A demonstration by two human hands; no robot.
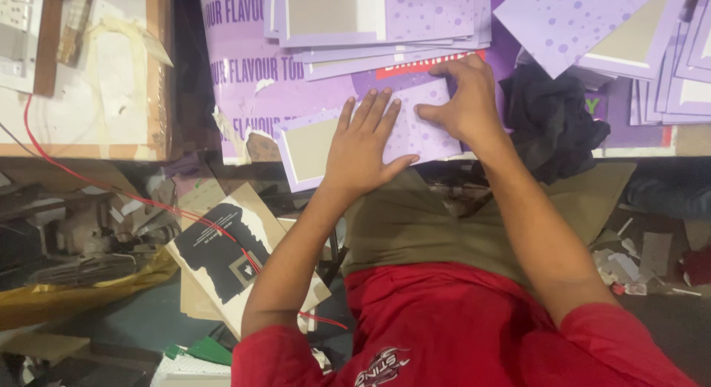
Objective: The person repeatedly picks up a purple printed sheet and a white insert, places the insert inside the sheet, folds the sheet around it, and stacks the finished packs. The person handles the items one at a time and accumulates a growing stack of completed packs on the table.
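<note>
**Purple carton blank pressed flat under both your hands**

The purple carton blank (404, 131), dotted with paler spots and showing a grey-brown unprinted panel at its left end, lies at the near edge of the worktable (111, 146), right in front of your body. It rests on a larger purple printed sheet (244, 76) that is torn along its lower left edge.

Your left hand (363, 146) lies palm down on the blank, fingers straight and close together, thumb spread out to the right. It grips nothing; it only presses on the card.

Your right hand (463, 98) sits at the blank's upper right corner, fingers bent and thumb tucked toward them, bearing down on the card there. You cannot tell from this view whether the fingertips pinch a fold or simply push on it.

Just beyond your hands is a stack of more purple blanks (385, 20), and another spread of them (592, 24) fills the table's far right. A crumpled black cloth (552, 120) lies just beside your right wrist. Below the table edge on your left, a red wire (141, 198) crosses a black-and-white card (222, 254) among scrap.
</note>
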